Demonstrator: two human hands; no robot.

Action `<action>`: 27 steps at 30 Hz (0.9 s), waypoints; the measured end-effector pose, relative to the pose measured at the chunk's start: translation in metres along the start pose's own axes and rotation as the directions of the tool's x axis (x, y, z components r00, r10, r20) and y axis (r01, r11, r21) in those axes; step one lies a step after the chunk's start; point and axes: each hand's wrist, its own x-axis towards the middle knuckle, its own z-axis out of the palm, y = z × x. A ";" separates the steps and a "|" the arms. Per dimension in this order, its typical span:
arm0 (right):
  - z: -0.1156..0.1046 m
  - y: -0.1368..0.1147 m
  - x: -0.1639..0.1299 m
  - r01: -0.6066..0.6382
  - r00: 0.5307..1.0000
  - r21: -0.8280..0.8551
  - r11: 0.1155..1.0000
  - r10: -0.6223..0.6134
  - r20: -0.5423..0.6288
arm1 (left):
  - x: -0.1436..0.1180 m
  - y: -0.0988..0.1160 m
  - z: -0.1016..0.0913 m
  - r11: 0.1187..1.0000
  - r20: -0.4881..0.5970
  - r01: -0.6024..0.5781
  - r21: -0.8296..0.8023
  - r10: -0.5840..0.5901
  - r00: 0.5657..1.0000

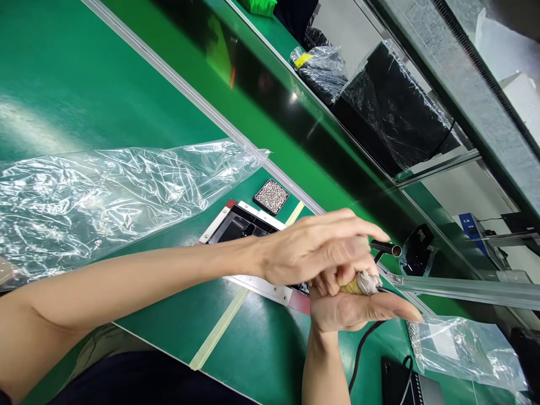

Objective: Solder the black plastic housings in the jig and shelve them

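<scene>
My right hand (354,309) comes up from the bottom with its fingers curled and its thumb stretched out to the right. It grips a taped handle (358,284), wrapped in yellow and greyish-white, with a black cable at its end. The rest of the handle is hidden. My left hand (320,247) reaches in from the left and lies over my right fingers, its own fingers partly stretched and apart. Beneath my left wrist, a white-edged frame (261,287) with red corners holds a black part (244,225), largely covered by my hands.
Clear plastic sheeting (126,197) spreads across the left bench. A small black tray (272,197) of grey speckled material sits behind the frame. A black tube (386,248) stands just beyond my fingers. A black box (409,382) and a plastic bag (468,349) lie right.
</scene>
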 end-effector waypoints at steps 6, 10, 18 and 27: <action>0.000 -0.007 0.007 -0.026 0.998 0.313 0.949 0.040 -0.040 | -0.038 -0.013 -0.043 0.849 -0.099 0.063 0.525 -0.012 0.995; -0.003 -0.007 0.006 -0.037 0.999 0.319 0.947 0.047 -0.023 | -0.074 -0.029 -0.061 0.760 -0.084 0.091 0.644 -0.048 0.995; -0.007 -0.005 0.004 -0.052 0.998 0.345 0.937 0.041 0.037 | -0.101 -0.035 -0.065 0.764 -0.081 0.095 0.638 -0.057 0.995; -0.008 -0.009 0.006 -0.072 0.996 0.339 0.938 0.047 0.080 | -0.104 -0.037 -0.069 0.799 -0.074 0.129 0.587 -0.106 0.992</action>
